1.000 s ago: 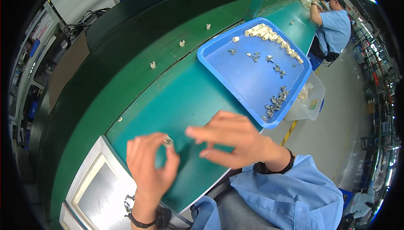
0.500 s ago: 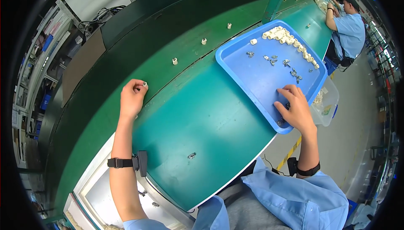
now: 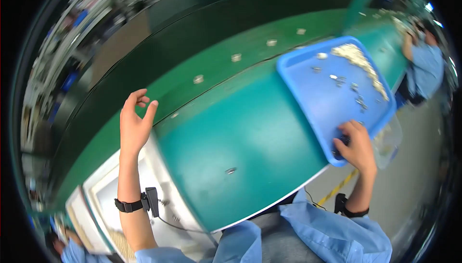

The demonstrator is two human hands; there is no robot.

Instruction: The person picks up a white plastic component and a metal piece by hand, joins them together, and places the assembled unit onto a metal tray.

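Observation:
My left hand (image 3: 136, 124) is raised over the green belt's near left end, fingers and thumb apart, holding nothing. Just beyond it to the right, a small white cylindrical piece (image 3: 198, 79) stands on the belt, first in a spaced row with others like it. Inside the near corner of the blue tray (image 3: 308, 111), my right hand (image 3: 358, 147) curls over small dark metal parts (image 3: 344, 139). A gap shows between its thumb and forefinger, though blur softens the tips. More metal parts (image 3: 361, 103) lie scattered further up the tray, with white cylinders (image 3: 356, 55) heaped along its far and right sides.
One loose metal part (image 3: 231, 170) lies on the teal tabletop (image 3: 250, 128). A white-framed box (image 3: 168, 181) with small parts sits by my left forearm. A clear bin (image 3: 389, 143) stands beyond the tray's right edge. Another person in blue (image 3: 426, 66) sits far right; a green post (image 3: 361, 3) rises behind.
My left hand has let go of the white piece, now standing on the belt, and drawn back with its fingers spread. My right hand's fingers have curled in over the metal parts. The view has shifted.

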